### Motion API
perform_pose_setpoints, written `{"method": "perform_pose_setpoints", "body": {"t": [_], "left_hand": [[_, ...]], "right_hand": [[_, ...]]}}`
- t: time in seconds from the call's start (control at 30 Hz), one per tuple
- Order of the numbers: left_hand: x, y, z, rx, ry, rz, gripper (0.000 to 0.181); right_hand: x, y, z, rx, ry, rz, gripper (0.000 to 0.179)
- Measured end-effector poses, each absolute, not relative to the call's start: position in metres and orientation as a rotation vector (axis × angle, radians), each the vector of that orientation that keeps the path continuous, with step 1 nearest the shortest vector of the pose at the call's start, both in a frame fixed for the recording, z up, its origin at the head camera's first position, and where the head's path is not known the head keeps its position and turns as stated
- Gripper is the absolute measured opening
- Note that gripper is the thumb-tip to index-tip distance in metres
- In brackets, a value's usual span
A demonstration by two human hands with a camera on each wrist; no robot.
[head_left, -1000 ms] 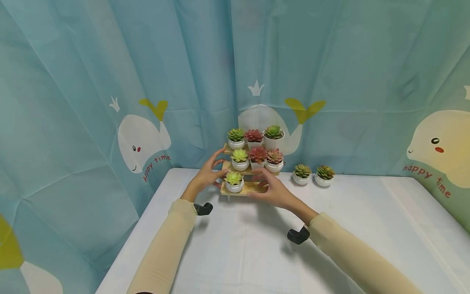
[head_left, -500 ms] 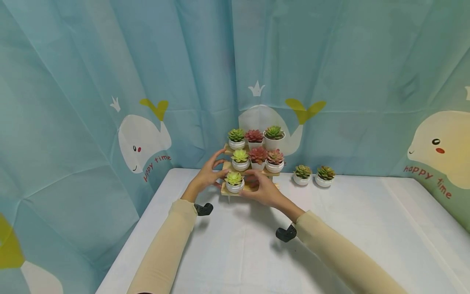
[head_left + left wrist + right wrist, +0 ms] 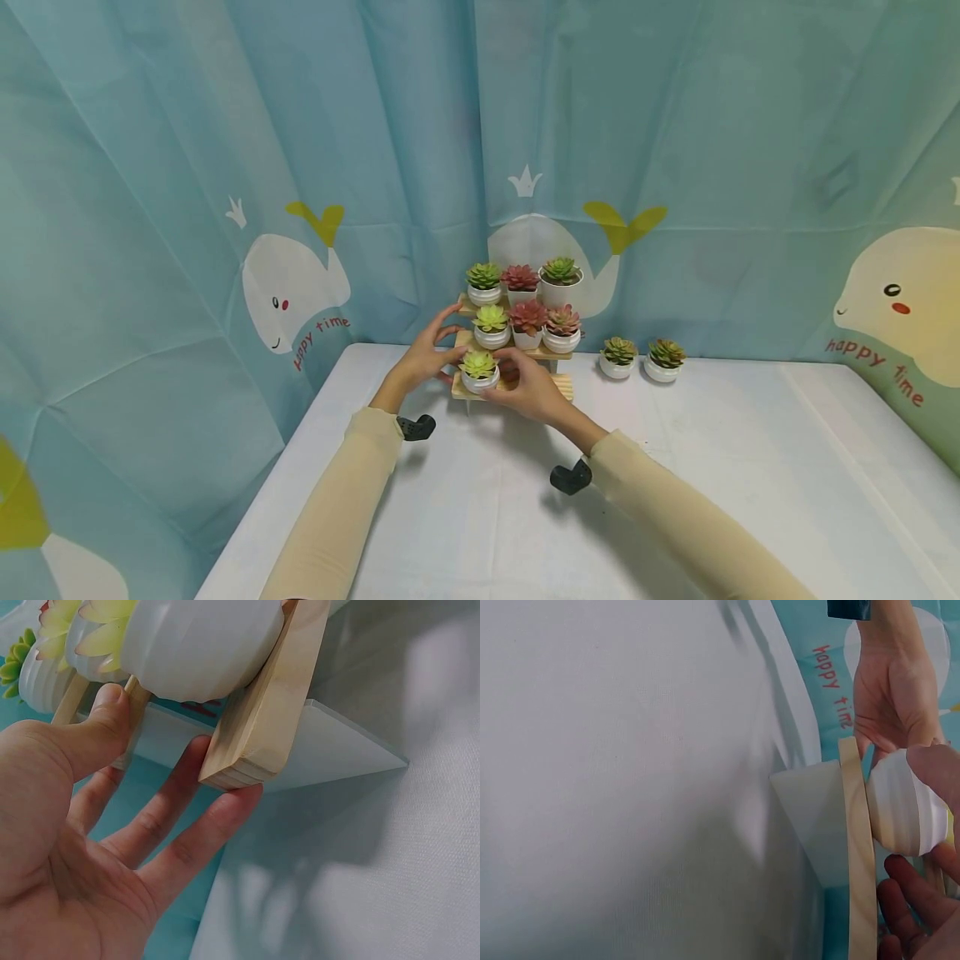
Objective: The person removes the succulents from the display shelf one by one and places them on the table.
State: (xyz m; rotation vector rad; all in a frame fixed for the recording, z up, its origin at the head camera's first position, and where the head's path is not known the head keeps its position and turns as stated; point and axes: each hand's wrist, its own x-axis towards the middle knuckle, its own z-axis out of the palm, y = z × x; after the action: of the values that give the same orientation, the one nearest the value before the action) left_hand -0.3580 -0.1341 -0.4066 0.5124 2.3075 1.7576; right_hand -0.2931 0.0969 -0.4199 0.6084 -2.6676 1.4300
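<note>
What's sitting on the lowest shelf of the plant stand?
One yellow-green plant in a white pot, at the left end of the shelf. The right hand covers much of the middle, so the head view can't show that bit.

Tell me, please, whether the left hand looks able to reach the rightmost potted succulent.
Probably not directly: the tiered rack and the right hand lie between the left hand and that rightmost succulent.

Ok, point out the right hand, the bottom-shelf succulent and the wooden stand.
Right hand (image 3: 531, 392): head view, back of hand.
Bottom-shelf succulent (image 3: 478, 366): head view, leaves.
Wooden stand (image 3: 562, 387): head view, bottom shelf's bare end.
</note>
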Motion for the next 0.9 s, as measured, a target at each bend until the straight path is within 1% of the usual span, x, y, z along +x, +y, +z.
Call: {"method": "perform_pose_setpoints", "body": {"t": [0.47, 0.73, 0.9], "left_hand": [[-0.361, -0.134, -0.406, 0.505, 2.259, 1.776, 0.083], [-0.344, -0.131, -0.386, 0.504, 2.242, 1.777, 0.081], [-0.338, -0.132, -0.381, 0.509, 2.248, 1.771, 0.080]], "right_hand": [[-0.293, 0.090, -0.422, 0.566, -2.624, 1.407, 0.056], [-0.294, 0.089, -0.422, 0.557, -2.625, 1.411, 0.056], [-0.293, 0.089, -0.422, 0.566, -2.623, 1.405, 0.055]]}}
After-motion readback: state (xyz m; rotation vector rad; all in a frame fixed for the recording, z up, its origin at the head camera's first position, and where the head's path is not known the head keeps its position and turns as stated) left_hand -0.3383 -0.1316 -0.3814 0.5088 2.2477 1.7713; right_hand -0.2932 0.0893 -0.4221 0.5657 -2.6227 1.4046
